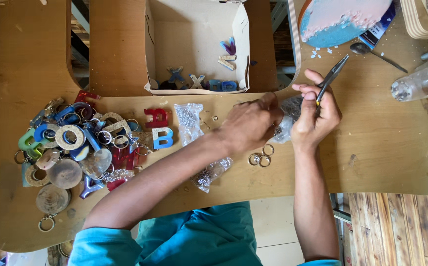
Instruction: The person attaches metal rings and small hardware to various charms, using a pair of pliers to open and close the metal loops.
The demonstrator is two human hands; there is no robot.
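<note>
My right hand (316, 118) grips a pair of black-handled pliers (331, 78), whose handles stick up and to the right. My left hand (248, 124) reaches across from the left, with its fingertips pinched on a small clear plastic bag (287, 114) held between both hands. What the fingertips hold inside the bag is hidden. Three loose metal key rings (261, 157) lie on the wooden table (381, 148) just below the hands.
A pile of resin keychains and rings (71, 148) fills the left. A red letter (156, 117), a blue letter (163, 138) and two bags of metal parts (188, 118) (211, 172) lie nearby. Behind stand a cardboard box (197, 29), a pink-blue disc (342, 17), a spoon (371, 51) and a plastic cup (418, 81).
</note>
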